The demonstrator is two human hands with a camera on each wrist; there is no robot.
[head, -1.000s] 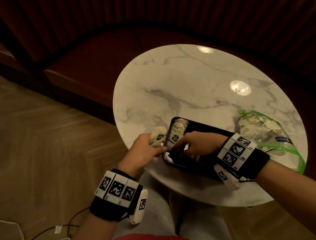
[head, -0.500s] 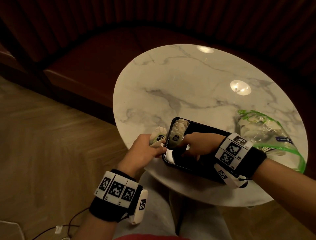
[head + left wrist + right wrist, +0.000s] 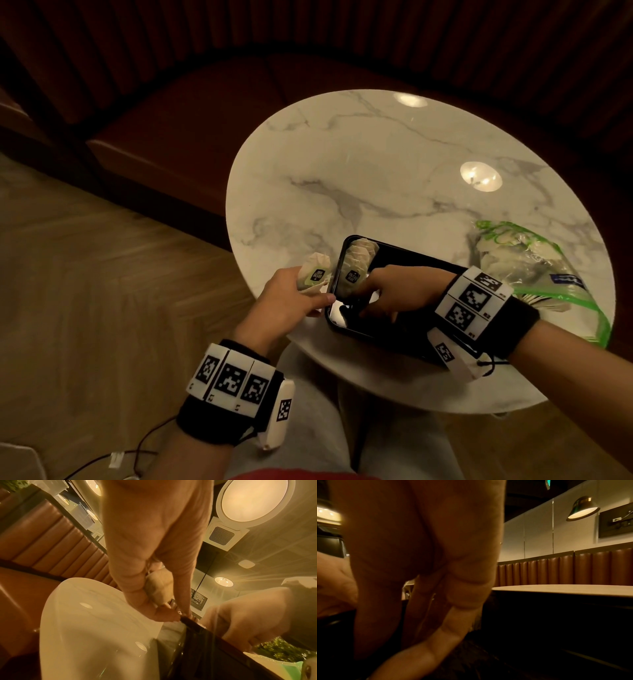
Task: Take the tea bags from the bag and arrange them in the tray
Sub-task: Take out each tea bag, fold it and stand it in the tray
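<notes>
Table: a round white marble table (image 3: 394, 178) with grey veining, set before a dark red upholstered bench (image 3: 191, 113); wood floor (image 3: 85, 274) to its left.
Bag: a clear zip bag (image 3: 534, 267) with a green edge lies on the table's right side, tea bags showing through it, apart from both hands.
Tray: a black rectangular tray (image 3: 411, 339) sits at the table's near edge, between the bag and the left hand.
Right hand: the right hand (image 3: 400, 291) reaches into the tray's left end, fingers bent down beside the row; whether they pinch anything cannot be told.
Left hand: the left hand (image 3: 291, 301) sits just outside the tray's left rim, fingers curled round a bundle of tea bags (image 3: 313, 275).
Row in tray: a row of tea bags (image 3: 356, 270) stands on edge against the tray's far left corner.
</notes>
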